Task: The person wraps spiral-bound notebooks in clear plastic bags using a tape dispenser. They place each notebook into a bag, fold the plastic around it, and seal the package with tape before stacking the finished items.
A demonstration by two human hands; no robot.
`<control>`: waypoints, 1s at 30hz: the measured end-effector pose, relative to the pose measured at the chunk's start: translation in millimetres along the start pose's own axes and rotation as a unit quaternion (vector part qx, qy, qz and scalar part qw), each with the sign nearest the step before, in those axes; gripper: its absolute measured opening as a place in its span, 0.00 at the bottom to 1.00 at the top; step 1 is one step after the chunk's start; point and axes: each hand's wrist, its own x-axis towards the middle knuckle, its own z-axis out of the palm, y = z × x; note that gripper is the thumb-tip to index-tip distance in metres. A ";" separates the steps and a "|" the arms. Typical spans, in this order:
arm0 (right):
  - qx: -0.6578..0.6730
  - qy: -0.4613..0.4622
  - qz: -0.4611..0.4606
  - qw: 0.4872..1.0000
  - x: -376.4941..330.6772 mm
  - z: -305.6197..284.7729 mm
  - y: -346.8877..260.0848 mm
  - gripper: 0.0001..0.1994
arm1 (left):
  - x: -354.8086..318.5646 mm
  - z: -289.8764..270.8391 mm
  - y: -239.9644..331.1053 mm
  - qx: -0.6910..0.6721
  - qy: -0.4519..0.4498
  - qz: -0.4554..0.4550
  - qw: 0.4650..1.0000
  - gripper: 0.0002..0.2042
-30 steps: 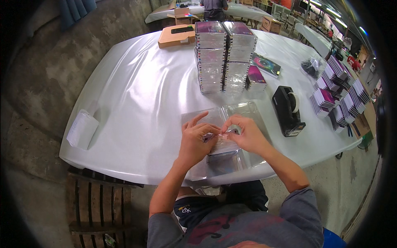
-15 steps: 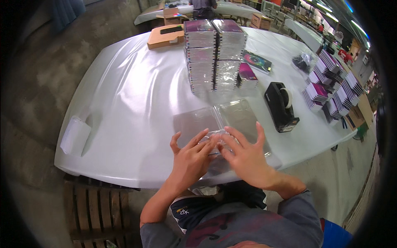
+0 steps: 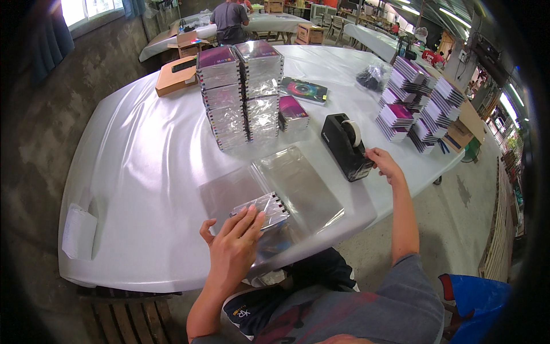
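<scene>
My left hand (image 3: 238, 232) lies with its fingers stretched out on a spiral-bound notebook (image 3: 269, 210) in clear plastic wrap, pressing it down. The black binding shows along the notebook's far right edge. Under and beyond it are flat clear plastic sleeves (image 3: 298, 183) on the table. My right hand (image 3: 385, 162) is closed in a pinch at the near, cutting end of a black tape dispenser (image 3: 342, 150). A roll of tape (image 3: 353, 132) sits in the dispenser. The tape end between my fingers is too fine to make out clearly.
Tall stacks of wrapped notebooks (image 3: 220, 103) stand beyond the sleeves, with a dark booklet (image 3: 305, 90) beside them. More notebook stacks (image 3: 395, 121) stand at the right. A cardboard box (image 3: 172, 77), a white paper pile (image 3: 79, 232) and a black bundle in plastic (image 3: 371, 78) lie around. Another person (image 3: 230, 22) stands behind.
My right hand has left the notebook and moved right to the tape dispenser. My left hand stays on the notebook, which now shows more plainly. The view has shifted to the right.
</scene>
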 end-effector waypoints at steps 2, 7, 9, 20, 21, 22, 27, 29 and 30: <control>0.010 -0.050 0.059 0.997 -0.5 5.4 -4.7 0.17 | 0.1 -0.5 -0.6 -0.002 -0.009 -0.001 1.000 0.16; 0.235 -0.075 0.044 0.968 0.0 7.1 11.4 0.14 | 0.2 -1.3 -1.0 0.001 -0.010 0.000 1.000 0.16; 0.346 -0.075 0.028 0.935 -14.8 9.9 11.7 0.12 | 0.2 -1.5 -1.7 0.003 -0.007 0.000 1.000 0.16; 0.386 -0.039 -0.121 0.914 -42.9 21.3 77.5 0.08 | 0.8 -2.9 0.2 0.006 -0.008 -0.003 1.000 0.18; 0.176 0.100 -0.182 0.962 -44.3 20.9 83.4 0.08 | 1.1 -2.8 0.3 0.003 -0.006 -0.001 1.000 0.18; -0.044 0.230 -0.231 0.944 -47.3 23.8 83.5 0.08 | 0.8 -2.4 -0.2 -0.012 -0.003 -0.004 1.000 0.18; -0.284 0.382 -0.209 0.854 -80.6 24.6 41.8 0.06 | -0.5 -0.2 -2.5 -0.057 0.003 -0.001 0.998 0.20; -0.287 0.377 -0.317 0.822 -93.0 30.1 23.6 0.05 | 0.5 0.3 -4.5 -0.054 0.019 0.020 0.998 0.19; -0.201 0.338 -0.317 0.863 -101.4 37.6 13.4 0.05 | 0.6 1.4 -5.9 -0.051 0.027 0.031 0.998 0.19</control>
